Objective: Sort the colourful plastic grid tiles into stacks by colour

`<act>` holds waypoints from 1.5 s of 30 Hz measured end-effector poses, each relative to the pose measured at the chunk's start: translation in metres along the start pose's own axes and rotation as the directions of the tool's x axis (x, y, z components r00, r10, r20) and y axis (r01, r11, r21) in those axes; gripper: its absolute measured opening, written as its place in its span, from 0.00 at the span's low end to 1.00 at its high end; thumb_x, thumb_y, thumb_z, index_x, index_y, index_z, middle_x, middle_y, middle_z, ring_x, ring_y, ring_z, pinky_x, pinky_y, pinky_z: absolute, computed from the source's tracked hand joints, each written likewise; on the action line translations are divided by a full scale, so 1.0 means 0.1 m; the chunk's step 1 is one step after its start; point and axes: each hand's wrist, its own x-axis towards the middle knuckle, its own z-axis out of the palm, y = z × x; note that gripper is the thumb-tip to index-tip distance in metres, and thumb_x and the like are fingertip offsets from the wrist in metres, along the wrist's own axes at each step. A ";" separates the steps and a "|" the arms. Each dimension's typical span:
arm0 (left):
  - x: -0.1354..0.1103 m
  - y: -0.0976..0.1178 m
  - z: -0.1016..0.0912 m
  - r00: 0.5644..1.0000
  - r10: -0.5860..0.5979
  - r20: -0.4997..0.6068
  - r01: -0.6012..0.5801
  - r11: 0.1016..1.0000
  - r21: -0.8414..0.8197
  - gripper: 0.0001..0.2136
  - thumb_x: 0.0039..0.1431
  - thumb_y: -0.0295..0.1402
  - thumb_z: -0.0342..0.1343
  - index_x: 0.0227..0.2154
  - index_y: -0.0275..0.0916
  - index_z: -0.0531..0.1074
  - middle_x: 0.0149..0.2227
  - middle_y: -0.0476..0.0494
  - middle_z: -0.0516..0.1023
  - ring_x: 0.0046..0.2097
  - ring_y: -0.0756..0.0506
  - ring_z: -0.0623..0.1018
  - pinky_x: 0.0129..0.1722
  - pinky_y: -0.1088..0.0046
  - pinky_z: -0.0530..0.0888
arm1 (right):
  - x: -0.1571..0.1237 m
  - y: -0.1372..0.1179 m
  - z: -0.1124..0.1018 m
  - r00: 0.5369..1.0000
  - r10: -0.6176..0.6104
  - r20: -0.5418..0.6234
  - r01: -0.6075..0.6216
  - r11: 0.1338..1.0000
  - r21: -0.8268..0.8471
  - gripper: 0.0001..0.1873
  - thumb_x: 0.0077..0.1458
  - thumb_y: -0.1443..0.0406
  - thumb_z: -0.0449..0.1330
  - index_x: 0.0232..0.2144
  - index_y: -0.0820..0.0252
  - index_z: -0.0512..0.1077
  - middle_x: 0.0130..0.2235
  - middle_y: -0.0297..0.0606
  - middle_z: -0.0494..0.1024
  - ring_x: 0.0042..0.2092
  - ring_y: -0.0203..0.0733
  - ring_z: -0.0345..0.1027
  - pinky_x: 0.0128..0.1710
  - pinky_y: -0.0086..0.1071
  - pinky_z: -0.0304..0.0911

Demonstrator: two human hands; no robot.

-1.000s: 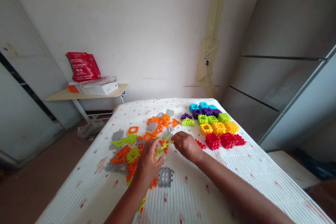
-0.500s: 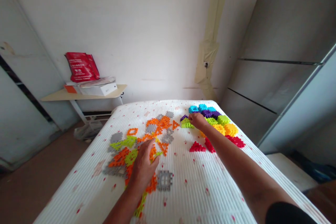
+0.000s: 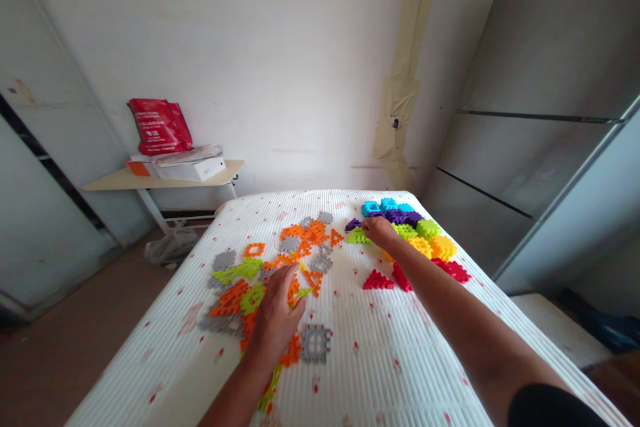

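Note:
My left hand rests with curled fingers on a loose pile of orange, lime and grey interlocking plastic tiles on the white mattress. My right hand reaches far forward, its fingers closed beside a lime green tile at the edge of sorted stacks: blue, purple, green, yellow and red. What the right fingers pinch is hidden. A red triangle tile lies just left of my right forearm. A grey square tile lies near my left wrist.
A small beige side table by the wall carries a red bag and a white box. Grey cabinet doors stand to the right of the mattress. Bare brown floor lies to the left.
My right hand left the centre pile and reached forward to the lime tile by the sorted stacks. The red triangle tile now lies uncovered. My left hand stayed on the pile.

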 end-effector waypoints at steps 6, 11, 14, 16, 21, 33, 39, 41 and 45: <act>0.00 -0.01 0.00 1.000 -0.003 -0.010 0.003 1.000 -0.005 0.23 0.49 0.26 0.53 0.51 0.42 0.64 0.47 0.40 0.71 0.51 0.42 0.71 0.49 0.60 0.71 | 0.01 -0.04 0.00 1.000 0.009 0.012 -0.009 1.000 -0.013 0.14 0.54 0.72 0.50 0.38 0.64 0.75 0.39 0.47 0.77 0.41 0.43 0.70 0.39 0.28 0.59; 0.00 -0.02 0.00 1.000 -0.001 -0.007 0.001 1.000 -0.015 0.24 0.49 0.26 0.53 0.51 0.42 0.63 0.48 0.41 0.70 0.51 0.42 0.71 0.50 0.61 0.71 | 0.01 -0.05 0.02 1.000 0.014 0.022 -0.014 1.000 -0.019 0.15 0.52 0.73 0.50 0.38 0.64 0.74 0.39 0.46 0.77 0.41 0.43 0.70 0.39 0.28 0.59; -0.02 0.01 0.00 1.000 -0.004 -0.005 0.004 1.000 -0.005 0.26 0.48 0.25 0.53 0.52 0.42 0.62 0.50 0.40 0.70 0.51 0.43 0.71 0.50 0.62 0.70 | -0.01 -0.05 -0.01 1.000 -0.003 0.024 0.004 1.000 -0.015 0.15 0.50 0.75 0.51 0.38 0.65 0.74 0.39 0.47 0.77 0.42 0.44 0.70 0.39 0.28 0.59; -0.01 0.04 -0.01 1.000 0.001 -0.010 -0.001 1.000 0.014 0.26 0.48 0.24 0.53 0.52 0.42 0.62 0.50 0.41 0.70 0.52 0.44 0.71 0.51 0.63 0.70 | -0.02 -0.07 -0.05 0.999 -0.026 0.021 0.026 1.000 -0.007 0.16 0.49 0.75 0.52 0.39 0.66 0.74 0.40 0.47 0.77 0.43 0.44 0.70 0.40 0.28 0.59; 0.10 -0.07 -0.22 0.998 0.016 -0.055 -0.008 0.990 0.140 0.16 0.53 0.24 0.47 0.44 0.41 0.70 0.44 0.43 0.75 0.48 0.46 0.73 0.50 0.66 0.69 | -0.14 -0.24 -0.14 0.986 -0.159 -0.052 0.161 0.986 0.045 0.17 0.49 0.74 0.53 0.42 0.64 0.73 0.43 0.45 0.76 0.44 0.43 0.69 0.43 0.28 0.59; 0.39 -0.52 -0.67 0.925 -0.380 0.013 0.292 0.730 0.618 0.13 0.53 0.34 0.50 0.40 0.44 0.75 0.43 0.43 0.77 0.47 0.39 0.72 0.44 0.63 0.66 | -1.19 -1.06 0.32 0.840 -0.542 -0.031 0.541 0.831 0.126 0.10 0.55 0.73 0.51 0.27 0.62 0.70 0.31 0.39 0.73 0.33 0.37 0.68 0.32 0.27 0.59; 0.57 -0.49 -0.52 0.905 -0.422 0.055 0.259 0.649 0.716 0.12 0.50 0.36 0.53 0.36 0.44 0.76 0.39 0.39 0.77 0.46 0.37 0.71 0.44 0.58 0.63 | -1.27 -1.06 0.44 0.833 -0.536 -0.137 0.550 0.831 0.087 0.11 0.58 0.73 0.50 0.27 0.62 0.68 0.30 0.38 0.71 0.32 0.38 0.64 0.30 0.29 0.57; 0.59 -0.49 -0.49 0.909 -0.412 0.064 0.245 0.653 0.717 0.11 0.50 0.34 0.53 0.36 0.44 0.76 0.38 0.39 0.77 0.45 0.37 0.71 0.44 0.57 0.62 | -1.28 -1.07 0.45 0.831 -0.536 -0.149 0.549 0.833 0.068 0.10 0.58 0.73 0.50 0.27 0.62 0.68 0.31 0.38 0.71 0.33 0.38 0.63 0.31 0.30 0.58; 0.55 -0.48 -0.46 0.921 -0.385 0.056 0.230 0.656 0.719 0.12 0.51 0.29 0.51 0.36 0.43 0.76 0.39 0.40 0.78 0.46 0.38 0.71 0.45 0.58 0.61 | -1.29 -1.08 0.47 0.844 -0.513 -0.155 0.528 0.845 0.084 0.11 0.58 0.73 0.49 0.28 0.62 0.68 0.32 0.38 0.70 0.34 0.38 0.63 0.33 0.30 0.58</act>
